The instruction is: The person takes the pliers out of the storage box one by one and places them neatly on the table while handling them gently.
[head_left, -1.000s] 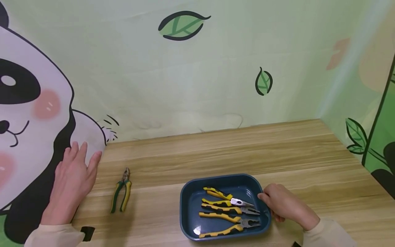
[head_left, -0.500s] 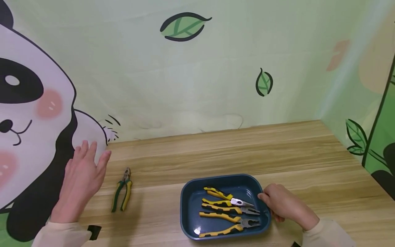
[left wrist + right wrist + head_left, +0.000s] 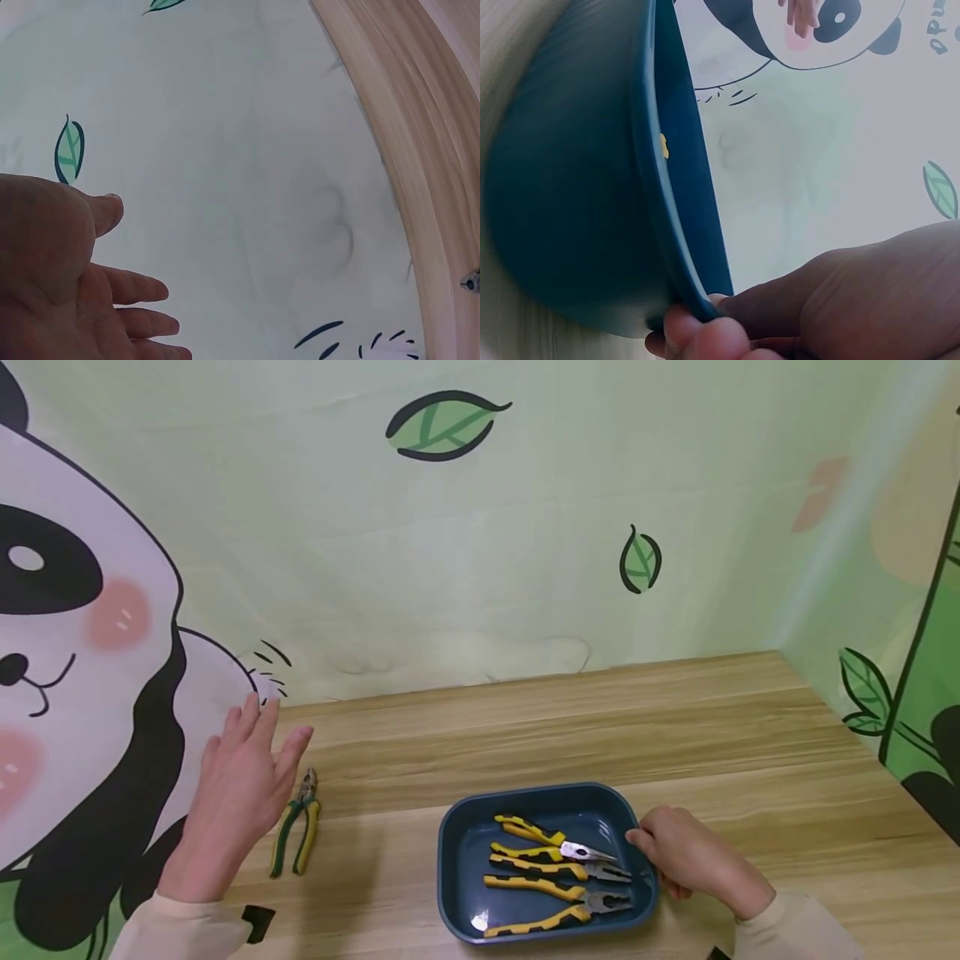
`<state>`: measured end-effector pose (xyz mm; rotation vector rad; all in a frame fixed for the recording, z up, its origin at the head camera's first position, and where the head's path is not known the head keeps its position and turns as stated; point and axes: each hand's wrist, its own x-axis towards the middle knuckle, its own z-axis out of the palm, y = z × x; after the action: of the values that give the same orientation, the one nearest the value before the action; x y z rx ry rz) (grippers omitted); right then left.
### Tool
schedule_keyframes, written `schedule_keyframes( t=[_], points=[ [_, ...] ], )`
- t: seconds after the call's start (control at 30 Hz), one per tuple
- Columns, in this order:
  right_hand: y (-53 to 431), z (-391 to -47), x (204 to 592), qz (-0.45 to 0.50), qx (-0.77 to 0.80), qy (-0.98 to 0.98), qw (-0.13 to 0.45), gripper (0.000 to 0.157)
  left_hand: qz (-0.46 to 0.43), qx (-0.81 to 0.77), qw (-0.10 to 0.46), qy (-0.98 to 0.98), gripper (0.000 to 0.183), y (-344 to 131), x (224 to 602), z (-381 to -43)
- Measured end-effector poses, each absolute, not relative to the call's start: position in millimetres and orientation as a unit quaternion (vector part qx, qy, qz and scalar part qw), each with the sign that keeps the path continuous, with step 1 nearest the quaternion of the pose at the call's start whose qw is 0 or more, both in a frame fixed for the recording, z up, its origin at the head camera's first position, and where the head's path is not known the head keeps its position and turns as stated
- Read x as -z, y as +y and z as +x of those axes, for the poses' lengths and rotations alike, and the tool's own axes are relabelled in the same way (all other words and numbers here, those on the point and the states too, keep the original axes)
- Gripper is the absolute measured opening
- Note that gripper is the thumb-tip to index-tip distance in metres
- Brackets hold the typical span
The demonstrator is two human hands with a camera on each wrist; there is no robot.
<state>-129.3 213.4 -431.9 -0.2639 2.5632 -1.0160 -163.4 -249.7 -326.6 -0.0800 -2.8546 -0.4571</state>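
Observation:
My left hand (image 3: 243, 785) is held up with straight fingers just left of a pair of diagonal cutting pliers (image 3: 306, 814) with green and yellow handles. Nothing is in that hand; the left wrist view shows its bare palm and spread thumb (image 3: 105, 214). The pliers lie on the table, jaws pointing away from me, with only the tip of their head in the left wrist view. On the right, my right hand (image 3: 686, 852) pinches the rim of a dark blue tray (image 3: 461, 860) between thumb and fingers. Inside the tray lie pliers (image 3: 555, 893) with yellow and black handles, heads toward the right.
The wood-grain table (image 3: 405, 735) meets a pale green printed backdrop (image 3: 487, 585) at its far edge. A panda picture covers the backdrop on the left. The table's right edge borders another printed panel.
My left hand has moved rightward, closer to the green and yellow pliers. The right hand keeps its hold on the tray, which has stayed in place.

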Motion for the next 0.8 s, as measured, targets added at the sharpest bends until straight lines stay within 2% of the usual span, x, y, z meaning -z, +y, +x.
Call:
schedule_keyframes(
  t=[0.5, 0.8],
  points=[
    [212.5, -129.5, 432.5, -0.083, 0.353, 0.915, 0.177, 0.039, -0.074, 0.150, 0.121, -0.978, 0.069, -210.2, 325.0, -156.7],
    [211.6, -130.9, 431.0, -0.073, 0.353, 0.913, 0.192, 0.038, -0.110, 0.161, 0.114, -0.974, 0.069, -182.3, 331.0, -151.5]
  ],
)
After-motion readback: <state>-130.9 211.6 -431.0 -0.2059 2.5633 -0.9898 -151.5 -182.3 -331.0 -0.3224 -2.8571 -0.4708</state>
